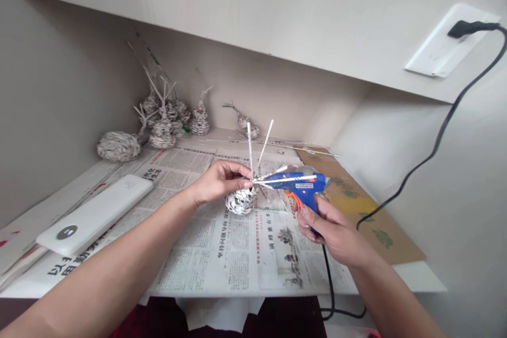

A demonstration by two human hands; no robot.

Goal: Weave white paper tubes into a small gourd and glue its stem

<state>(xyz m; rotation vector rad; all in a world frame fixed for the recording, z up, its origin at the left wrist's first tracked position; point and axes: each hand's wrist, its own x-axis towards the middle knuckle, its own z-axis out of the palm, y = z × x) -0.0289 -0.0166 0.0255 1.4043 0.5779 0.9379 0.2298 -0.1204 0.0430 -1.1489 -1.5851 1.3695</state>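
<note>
My left hand (pixel 219 181) pinches the top of a small woven paper gourd (pixel 241 202), where rolled paper sticks (pixel 250 149) fan out upward and to the right. In my right hand (pixel 328 224) is a blue glue gun (pixel 303 185) with an orange trigger and a small red light. Its nozzle points left, at or close to the gourd's top; the sticks partly cover it, so I cannot tell whether it touches. The gourd is just above or on the newspaper (pixel 206 232).
Several woven gourds (pixel 162 129) stand at the back left. A white power bank (pixel 99 211) lies at left. Thin paper sticks (pixel 277 142) lie behind. Cardboard (pixel 380 222) covers the right side. The black cord (pixel 431 153) hangs from a wall socket (pixel 451 39) under a low overhang.
</note>
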